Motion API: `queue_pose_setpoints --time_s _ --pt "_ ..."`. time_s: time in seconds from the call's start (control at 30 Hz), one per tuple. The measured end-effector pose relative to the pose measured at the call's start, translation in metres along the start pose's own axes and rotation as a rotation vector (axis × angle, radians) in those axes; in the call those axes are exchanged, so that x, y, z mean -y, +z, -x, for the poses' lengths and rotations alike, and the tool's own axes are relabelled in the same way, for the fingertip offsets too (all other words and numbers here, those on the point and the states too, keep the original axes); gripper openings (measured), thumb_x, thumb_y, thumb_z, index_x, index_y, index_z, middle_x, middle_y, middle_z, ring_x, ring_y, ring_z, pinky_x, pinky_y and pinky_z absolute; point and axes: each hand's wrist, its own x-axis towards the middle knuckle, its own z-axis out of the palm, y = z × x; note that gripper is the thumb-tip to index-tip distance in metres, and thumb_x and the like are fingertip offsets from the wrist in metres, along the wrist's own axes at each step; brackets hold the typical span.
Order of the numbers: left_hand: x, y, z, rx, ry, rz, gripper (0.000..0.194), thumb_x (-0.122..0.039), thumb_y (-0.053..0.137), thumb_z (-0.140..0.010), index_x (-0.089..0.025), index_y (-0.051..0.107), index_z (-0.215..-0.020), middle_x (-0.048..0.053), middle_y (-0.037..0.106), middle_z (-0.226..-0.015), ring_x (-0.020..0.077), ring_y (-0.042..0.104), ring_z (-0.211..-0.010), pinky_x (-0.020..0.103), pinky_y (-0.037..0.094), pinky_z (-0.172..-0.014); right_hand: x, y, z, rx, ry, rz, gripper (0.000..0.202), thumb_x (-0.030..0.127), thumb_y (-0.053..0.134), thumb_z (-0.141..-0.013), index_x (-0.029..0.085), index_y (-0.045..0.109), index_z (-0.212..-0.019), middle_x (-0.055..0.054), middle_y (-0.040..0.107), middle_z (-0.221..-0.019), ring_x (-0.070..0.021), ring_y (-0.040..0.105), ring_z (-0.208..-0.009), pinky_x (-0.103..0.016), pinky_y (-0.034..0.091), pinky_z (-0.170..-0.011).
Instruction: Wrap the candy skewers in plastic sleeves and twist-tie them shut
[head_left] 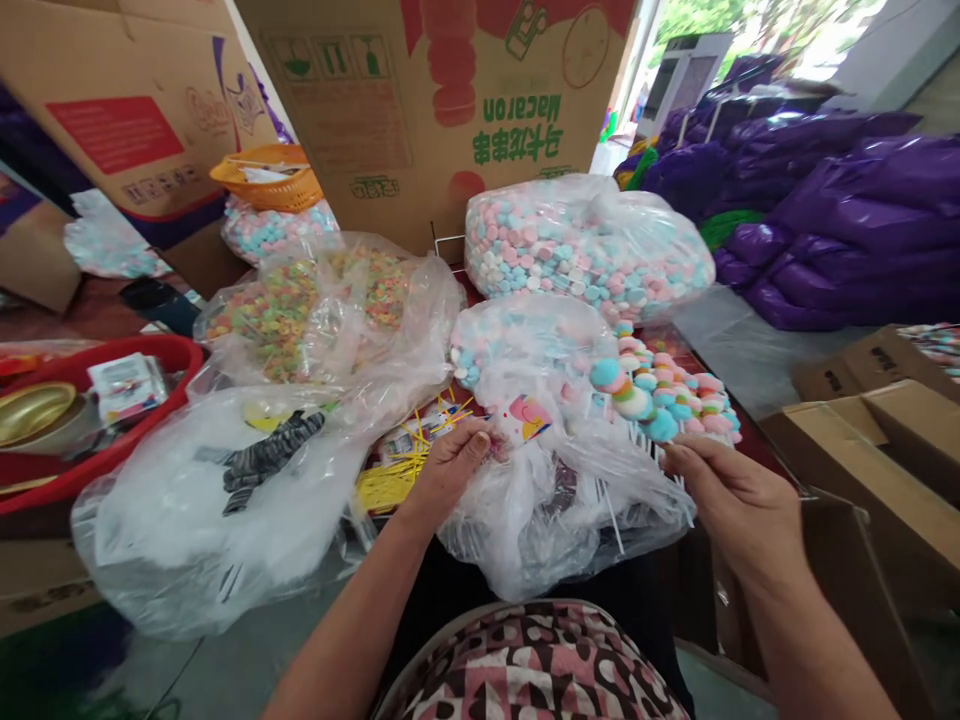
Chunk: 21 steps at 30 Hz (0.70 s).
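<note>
My left hand is closed at the centre, its thumb and fingers pinching a small printed packet with a pink and yellow design. At the right, my right hand is closed around the white stick of a marshmallow skewer; its blue, pink and white pieces point up and left. Behind that hand lies a pile of marshmallow skewers. Between and below my hands spreads a crumpled clear plastic bag with white sticks on it. Yellow twist ties lie just left of my left hand.
Bags of marshmallows and a bag of colourful gummies stand behind. A large carton rises at the back. A red basin and a white-filled plastic bag are left, open cartons and purple bags right.
</note>
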Motion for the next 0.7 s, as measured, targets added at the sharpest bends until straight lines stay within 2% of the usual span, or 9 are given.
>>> queue_pose_setpoints --time_s 0.17,0.3,0.43,0.57,0.7 --pt "-0.001 -0.011 -0.002 0.055 0.075 -0.117 0.044 -0.06 0.058 -0.086 -0.018 0.07 -0.081 0.005 0.069 -0.08 0.0165 0.061 -0.077 0.03 0.048 -0.078 0.009 -0.019 0.002 0.074 -0.247 0.114 0.01 0.032 0.07 -0.081 0.025 0.076 -0.077 0.001 0.075 -0.07 -0.0176 0.071 -0.061 -0.024 0.056 -0.058" --pt "-0.007 -0.013 -0.002 0.133 0.107 -0.219 0.046 -0.061 0.056 -0.087 -0.018 0.072 -0.081 0.008 0.072 -0.083 0.0185 0.063 -0.08 0.032 0.05 -0.08 0.013 -0.021 -0.003 0.115 -0.451 0.21 0.013 0.031 0.065 -0.087 0.025 0.075 -0.08 0.0 0.076 -0.073 -0.0172 0.072 -0.063 -0.024 0.059 -0.062" --pt "-0.01 -0.016 -0.003 0.206 0.151 -0.318 0.045 -0.059 0.052 -0.09 -0.02 0.075 -0.085 0.009 0.075 -0.089 0.0201 0.064 -0.084 0.034 0.05 -0.083 0.013 -0.025 -0.007 0.17 -0.577 0.284 0.016 0.031 0.062 -0.09 0.026 0.075 -0.083 0.0 0.076 -0.075 -0.0174 0.072 -0.061 -0.027 0.06 -0.065" --pt "-0.011 -0.019 -0.006 0.273 0.218 -0.402 0.041 -0.053 0.051 -0.092 -0.021 0.076 -0.087 0.008 0.075 -0.09 0.02 0.064 -0.086 0.034 0.048 -0.085 0.009 -0.035 -0.01 0.245 -0.605 0.304 0.016 0.032 0.061 -0.091 0.026 0.075 -0.085 -0.002 0.076 -0.077 -0.0175 0.072 -0.065 -0.03 0.059 -0.068" --pt "-0.012 -0.02 -0.01 0.295 0.223 -0.478 0.038 -0.054 0.055 -0.089 -0.023 0.077 -0.086 0.008 0.074 -0.088 0.0217 0.062 -0.088 0.037 0.045 -0.09 0.006 -0.042 -0.009 0.273 -0.528 0.257 0.016 0.037 0.064 -0.088 0.027 0.076 -0.084 -0.003 0.076 -0.077 -0.0184 0.071 -0.067 -0.032 0.058 -0.07"
